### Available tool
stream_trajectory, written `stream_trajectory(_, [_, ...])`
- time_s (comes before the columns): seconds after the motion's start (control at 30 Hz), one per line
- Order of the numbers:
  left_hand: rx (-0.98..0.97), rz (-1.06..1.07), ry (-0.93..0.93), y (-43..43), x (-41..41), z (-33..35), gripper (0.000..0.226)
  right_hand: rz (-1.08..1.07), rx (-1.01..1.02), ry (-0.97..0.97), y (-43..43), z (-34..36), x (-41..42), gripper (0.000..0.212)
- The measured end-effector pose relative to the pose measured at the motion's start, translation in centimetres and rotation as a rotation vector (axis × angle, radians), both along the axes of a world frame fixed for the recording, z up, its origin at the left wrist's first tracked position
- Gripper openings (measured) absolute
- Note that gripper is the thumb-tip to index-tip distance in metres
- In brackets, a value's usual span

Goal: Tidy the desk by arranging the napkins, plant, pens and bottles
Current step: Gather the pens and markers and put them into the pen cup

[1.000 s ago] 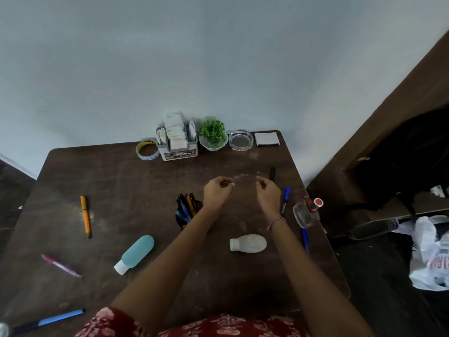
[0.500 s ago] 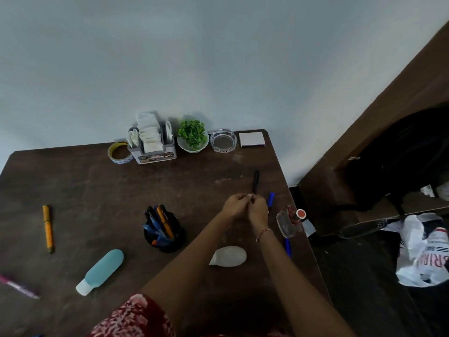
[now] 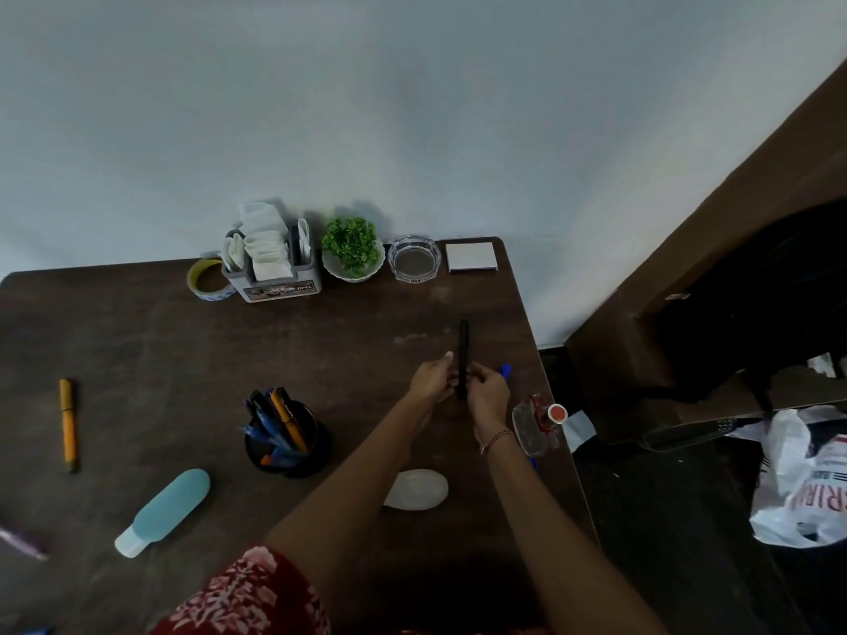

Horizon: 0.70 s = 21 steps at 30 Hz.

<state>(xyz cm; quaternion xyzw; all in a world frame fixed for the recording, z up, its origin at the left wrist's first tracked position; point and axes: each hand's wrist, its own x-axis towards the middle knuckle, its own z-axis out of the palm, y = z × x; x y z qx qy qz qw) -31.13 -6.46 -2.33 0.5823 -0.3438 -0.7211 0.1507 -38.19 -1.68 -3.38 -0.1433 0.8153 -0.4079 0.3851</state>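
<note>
A black pen (image 3: 464, 348) points away from me over the right side of the desk. My left hand (image 3: 431, 381) and my right hand (image 3: 489, 392) pinch its near end from either side. A blue pen (image 3: 505, 371) lies just beyond my right hand. The black pen cup (image 3: 293, 456) holds several pens to the left. A white bottle (image 3: 418, 489), a teal bottle (image 3: 165, 510) and a clear red-capped bottle (image 3: 534, 428) lie on their sides. The napkin holder (image 3: 271, 268) and potted plant (image 3: 352, 248) stand at the back edge.
An orange pen (image 3: 68, 423) and a pink pen (image 3: 23, 542) lie at the left. A tape roll (image 3: 207, 280), glass ashtray (image 3: 414, 258) and white pad (image 3: 471, 256) line the wall. The desk's right edge (image 3: 557, 433) drops to a floor with a plastic bag (image 3: 806, 478).
My hands moved from apart over the desk's middle to the right, came together at the black pen and took hold of it. My view shifted right.
</note>
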Motion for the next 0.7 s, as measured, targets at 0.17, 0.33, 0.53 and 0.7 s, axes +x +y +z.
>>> stream_trajectory(0.17, [-0.025, 0.047, -0.037, 0.0, 1.6, -0.5, 0.035, -0.003, -0.033, -0.079, -0.3, 0.0, 0.6, 0.029])
stream_trajectory(0.33, [-0.089, 0.031, -0.066, 0.1, 4.0, -0.1, 0.024, 0.009, -0.098, -0.160, -0.6, 0.3, 2.3, 0.028])
stream_trajectory(0.53, [-0.153, 0.086, -0.064, 0.2, 6.9, 0.7, 0.022, -0.030, -0.169, -0.421, -0.4, 2.0, 4.4, 0.028])
stream_trajectory(0.7, [-0.212, 0.120, -0.043, 0.6, 9.2, 2.4, 0.022, -0.003, -0.233, -0.459, 0.3, 3.4, 6.4, 0.028])
